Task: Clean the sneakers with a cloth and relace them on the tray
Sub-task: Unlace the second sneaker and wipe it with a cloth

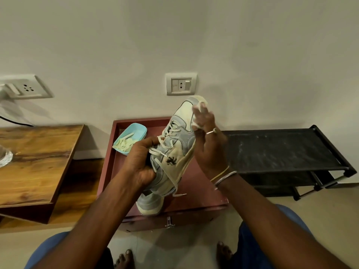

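"Cream and grey-blue, that sneaker (pixel 174 152). Where was it?"

"Raised between both hands, toe pointing away from the person, above the maroon tray (pixel 204 191). The left hand (pixel 139 162) gripped it at the collar, fingers curled into the opening, right beside the threaded shoelace (pixel 165 146)."

"And the right hand (pixel 209 144)?"

"Laid against the toe side, fingers fairly straight and spread, pressing a white cloth (pixel 195 110) onto the upper. It wore a ring, with bangles at the wrist."

"The second sneaker (pixel 149 202)?"

"Directly below the left hand, resting on the tray. Only one end of it showed under the raised one."

"Anything else in there?"

"A pale blue container (pixel 136 131) just beyond the left hand, holding a heap of spare laces (pixel 124 145)."

"And around?"

"A wooden table (pixel 38 152) stood to the left of the left hand, and a black shoe rack (pixel 281 148) to the right of the right hand."
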